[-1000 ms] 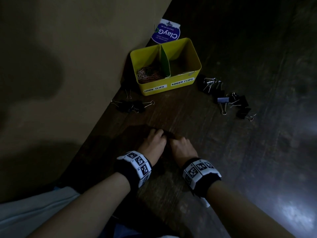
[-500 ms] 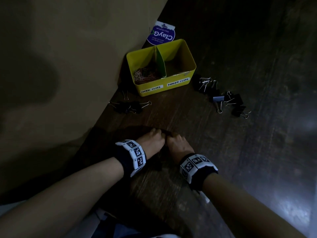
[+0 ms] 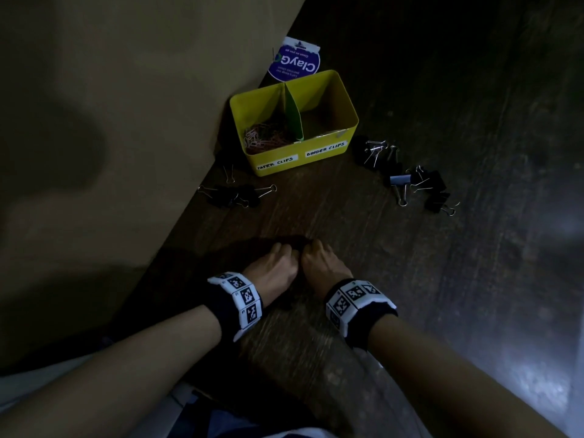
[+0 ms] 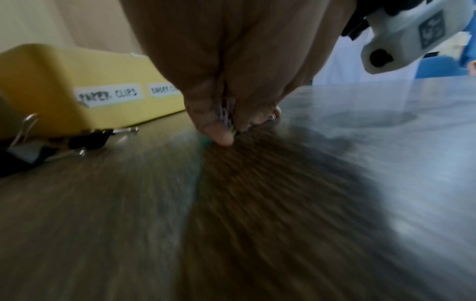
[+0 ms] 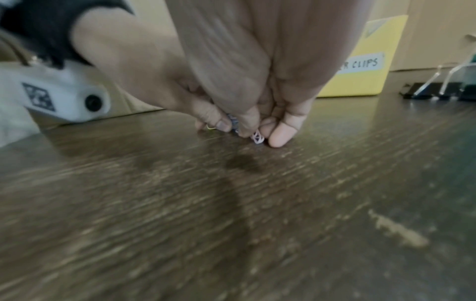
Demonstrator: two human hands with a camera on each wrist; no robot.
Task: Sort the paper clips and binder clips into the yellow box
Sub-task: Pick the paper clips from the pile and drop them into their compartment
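Note:
My left hand point(image 3: 278, 263) and right hand point(image 3: 319, 260) meet knuckle to knuckle on the dark wooden table, fingertips down. The left wrist view shows curled fingers point(image 4: 219, 134) pinching a small bunch of coloured paper clips point(image 4: 226, 114) against the table. The right wrist view shows my right hand point(image 5: 260, 136) pinching a pale paper clip point(image 5: 257, 139), with the left fingers point(image 5: 219, 122) beside it holding more. The yellow box point(image 3: 319, 154) stands ahead, labelled PAPER CLIPS and BINDER CLIPS. Paper clips point(image 3: 265, 139) fill its left compartment. Its right compartment looks empty.
Black binder clips point(image 3: 410, 180) lie scattered right of the box, and a smaller group point(image 3: 235, 197) lies at its front left. A tan wall point(image 3: 110, 153) runs diagonally along the table's left edge. A purple ClayG card point(image 3: 295, 63) leans behind the box.
Both hands have drawn closer together and now touch, with the fingers curled tighter over the paper clips. The box and binder clips have not moved.

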